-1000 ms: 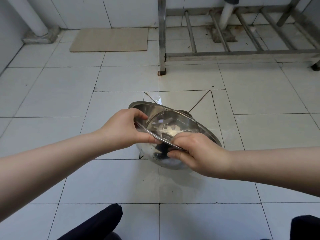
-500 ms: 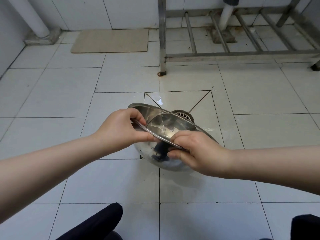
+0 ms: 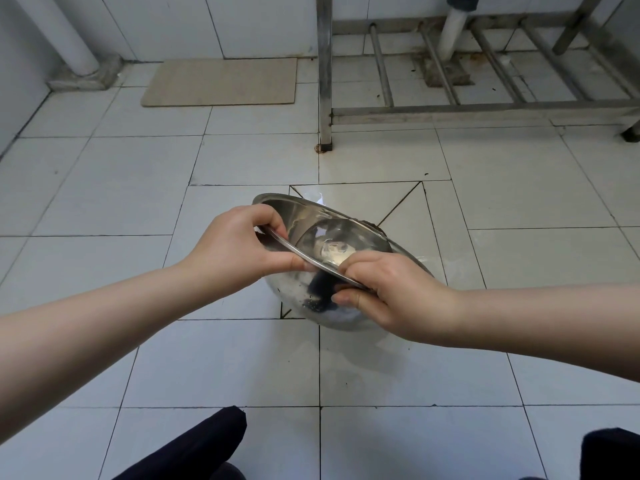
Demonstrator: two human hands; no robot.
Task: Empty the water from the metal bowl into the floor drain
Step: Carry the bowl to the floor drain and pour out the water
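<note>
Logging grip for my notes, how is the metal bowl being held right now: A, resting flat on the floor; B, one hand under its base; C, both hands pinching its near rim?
C: the left hand and right hand each grip the tilted metal bowl's near rim.

we see left hand (image 3: 239, 251) and right hand (image 3: 398, 299) gripping near rim of metal bowl (image 3: 311, 233), tilted away over white tiled floor (image 3: 242, 362), drain mostly hidden behind.
</note>
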